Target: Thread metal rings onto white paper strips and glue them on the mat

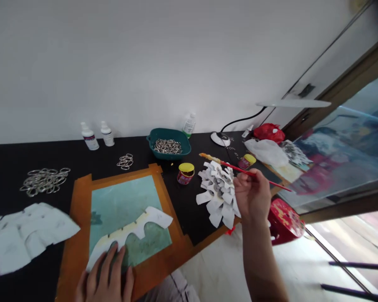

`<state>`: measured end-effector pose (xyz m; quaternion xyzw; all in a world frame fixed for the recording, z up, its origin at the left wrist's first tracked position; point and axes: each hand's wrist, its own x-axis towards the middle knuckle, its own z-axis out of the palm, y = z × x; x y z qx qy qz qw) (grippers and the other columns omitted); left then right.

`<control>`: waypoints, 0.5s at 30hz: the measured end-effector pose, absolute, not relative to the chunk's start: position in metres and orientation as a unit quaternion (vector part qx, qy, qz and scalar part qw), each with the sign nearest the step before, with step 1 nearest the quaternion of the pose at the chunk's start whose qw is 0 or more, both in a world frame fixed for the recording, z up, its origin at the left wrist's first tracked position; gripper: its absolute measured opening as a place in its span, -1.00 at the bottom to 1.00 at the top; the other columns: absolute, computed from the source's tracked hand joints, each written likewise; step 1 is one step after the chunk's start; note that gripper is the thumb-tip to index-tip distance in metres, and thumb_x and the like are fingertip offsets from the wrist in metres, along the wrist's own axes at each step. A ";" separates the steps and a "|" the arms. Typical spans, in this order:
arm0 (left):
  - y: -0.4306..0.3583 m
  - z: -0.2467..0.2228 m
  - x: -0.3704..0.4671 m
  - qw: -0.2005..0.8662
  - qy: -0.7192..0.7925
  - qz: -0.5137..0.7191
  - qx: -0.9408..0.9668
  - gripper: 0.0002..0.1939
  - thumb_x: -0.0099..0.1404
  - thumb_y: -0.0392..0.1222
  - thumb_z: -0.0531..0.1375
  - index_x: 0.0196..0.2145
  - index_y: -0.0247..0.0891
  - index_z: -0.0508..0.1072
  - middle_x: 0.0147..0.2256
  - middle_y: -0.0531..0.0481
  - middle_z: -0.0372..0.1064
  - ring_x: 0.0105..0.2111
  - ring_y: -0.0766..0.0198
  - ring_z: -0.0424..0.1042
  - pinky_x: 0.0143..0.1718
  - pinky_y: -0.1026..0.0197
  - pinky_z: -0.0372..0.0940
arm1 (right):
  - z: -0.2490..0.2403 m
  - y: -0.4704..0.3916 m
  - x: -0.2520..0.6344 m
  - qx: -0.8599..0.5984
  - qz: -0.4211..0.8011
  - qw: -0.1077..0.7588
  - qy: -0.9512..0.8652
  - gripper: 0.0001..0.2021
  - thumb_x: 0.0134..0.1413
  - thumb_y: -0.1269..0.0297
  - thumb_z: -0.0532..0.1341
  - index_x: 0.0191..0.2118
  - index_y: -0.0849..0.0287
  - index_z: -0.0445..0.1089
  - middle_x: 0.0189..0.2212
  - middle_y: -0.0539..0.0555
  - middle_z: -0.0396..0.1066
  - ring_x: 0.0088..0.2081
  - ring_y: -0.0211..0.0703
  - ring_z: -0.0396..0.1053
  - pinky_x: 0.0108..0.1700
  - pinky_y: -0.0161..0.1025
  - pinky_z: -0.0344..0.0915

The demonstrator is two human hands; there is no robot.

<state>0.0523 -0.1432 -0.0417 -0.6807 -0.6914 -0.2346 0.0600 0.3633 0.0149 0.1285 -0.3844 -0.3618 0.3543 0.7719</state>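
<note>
My right hand [252, 193] is raised above the right side of the table, its fingers closed around a thin red-handled brush [239, 168]. The brush tip points left and is coated in something yellowish. My left hand [107, 272] lies with outstretched fingers on the lower left end of a white cut-out piece [135, 224]. That piece has a scalloped lower edge, dark marks and a yellowish band along its upper edge. It rests on a pale green sheet [122, 197] framed by orange-brown tape [78, 209]. Just beyond stands a small tub with a yellow lid [185, 173].
Metal rings lie in a pile [45, 181], a smaller group [125, 161] and a green basin [189, 147]. More white pieces lie at left [34, 235] and in a stack [219, 193]. White bottles [90, 137], a lamp [220, 138] and a red stool [285, 222] stand around.
</note>
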 end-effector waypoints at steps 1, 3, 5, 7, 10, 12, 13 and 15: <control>-0.144 -0.040 0.053 0.048 -0.693 -0.228 -0.683 -0.33 0.30 -0.14 0.07 0.34 -0.16 0.04 0.22 -0.20 0.24 0.18 -0.16 0.20 0.18 -0.25 0.01 | 0.128 0.010 0.359 -0.381 0.349 0.771 -0.372 -0.85 0.09 0.17 0.19 -0.40 0.12 0.31 -0.61 -0.09 0.20 -0.59 -0.36 0.15 -0.50 -0.37 0.19; -0.146 -0.037 0.054 0.032 -0.694 -0.215 -0.686 -0.42 0.31 -0.15 0.07 0.27 -0.24 0.18 0.23 -0.21 0.23 0.21 -0.14 0.16 0.22 -0.23 -0.05 | 0.120 -0.003 0.346 -0.389 0.339 0.756 -0.402 -0.84 0.16 0.20 0.14 -0.40 0.10 0.31 -0.61 -0.09 0.22 -0.59 -0.35 0.17 -0.49 -0.36 0.20; -0.146 -0.035 0.054 0.026 -0.698 -0.206 -0.686 -0.47 0.31 -0.15 0.06 0.21 -0.29 0.26 0.22 -0.21 0.23 0.21 -0.12 0.16 0.24 -0.21 -0.06 | 0.101 -0.017 0.330 -0.417 0.339 0.720 -0.440 -0.82 0.22 0.21 0.10 -0.40 0.10 0.31 -0.60 -0.07 0.26 -0.59 -0.32 0.20 -0.50 -0.34 0.20; -0.146 -0.034 0.055 0.025 -0.701 -0.200 -0.684 -0.49 0.31 -0.15 0.06 0.19 -0.31 0.28 0.22 -0.20 0.25 0.20 -0.11 0.17 0.24 -0.19 -0.06 | 0.076 -0.033 0.312 -0.448 0.365 0.659 -0.482 -0.81 0.26 0.22 0.08 -0.35 0.12 0.36 -0.57 -0.02 0.34 -0.55 -0.28 0.27 -0.50 -0.32 0.23; -0.146 -0.033 0.055 0.030 -0.699 -0.197 -0.686 -0.50 0.31 -0.16 0.07 0.18 -0.34 0.30 0.20 -0.21 0.27 0.19 -0.11 0.18 0.23 -0.18 -0.05 | 0.038 -0.054 0.290 -0.461 0.390 0.569 -0.558 -0.79 0.29 0.25 0.07 -0.30 0.12 0.41 -0.50 0.02 0.42 -0.51 -0.26 0.32 -0.46 -0.31 0.27; -0.146 -0.032 0.056 0.031 -0.698 -0.196 -0.688 -0.51 0.31 -0.16 0.07 0.17 -0.34 0.31 0.20 -0.21 0.27 0.18 -0.10 0.18 0.23 -0.18 -0.05 | 0.020 -0.063 0.281 -0.452 0.377 0.539 -0.602 -0.79 0.30 0.28 0.06 -0.28 0.12 0.42 -0.46 0.03 0.43 -0.48 -0.24 0.33 -0.42 -0.30 0.28; -0.146 -0.031 0.056 0.031 -0.698 -0.194 -0.689 -0.51 0.31 -0.16 0.07 0.17 -0.34 0.31 0.20 -0.21 0.27 0.18 -0.10 0.18 0.23 -0.18 -0.05 | 0.013 -0.066 0.279 -0.447 0.371 0.531 -0.618 -0.79 0.30 0.30 0.06 -0.28 0.12 0.43 -0.44 0.04 0.42 -0.46 -0.24 0.33 -0.41 -0.30 0.28; -0.146 -0.031 0.056 0.033 -0.698 -0.193 -0.689 -0.51 0.31 -0.16 0.07 0.17 -0.33 0.31 0.19 -0.20 0.28 0.18 -0.09 0.18 0.23 -0.17 -0.05 | 0.004 -0.069 0.276 -0.441 0.364 0.518 -0.636 -0.78 0.30 0.32 0.05 -0.28 0.11 0.43 -0.42 0.04 0.41 -0.43 -0.22 0.33 -0.39 -0.28 0.28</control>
